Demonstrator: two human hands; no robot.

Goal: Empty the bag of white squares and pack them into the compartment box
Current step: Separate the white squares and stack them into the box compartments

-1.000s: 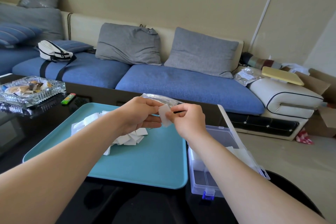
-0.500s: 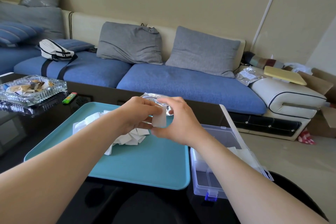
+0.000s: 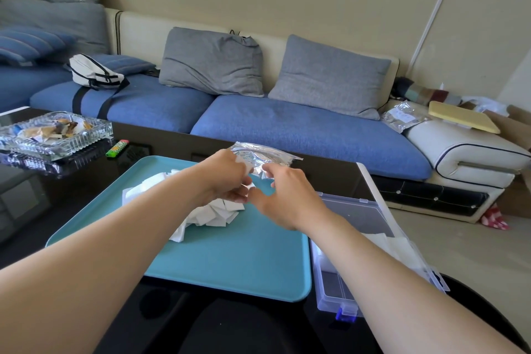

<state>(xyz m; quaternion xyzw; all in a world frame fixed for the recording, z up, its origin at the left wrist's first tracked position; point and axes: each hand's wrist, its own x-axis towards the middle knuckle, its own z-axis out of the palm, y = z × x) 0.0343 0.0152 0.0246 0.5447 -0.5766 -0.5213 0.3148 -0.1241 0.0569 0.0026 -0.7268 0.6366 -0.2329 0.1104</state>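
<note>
Seemingly drops the square on the pile (image 3: 212, 213) at 7 o'clock, right hand (image 3: 287, 198) slack, left hand (image 3: 227, 181) gripping bag (image 3: 267, 156), still emptying.

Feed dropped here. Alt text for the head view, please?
Both hands meet above a teal tray: the left hand holds a foil bag, and the right hand is at its lower edge, grip unclear. A pile of white squares lies on the tray under the hands, and the clear compartment box stands open to the tray's right.
</note>
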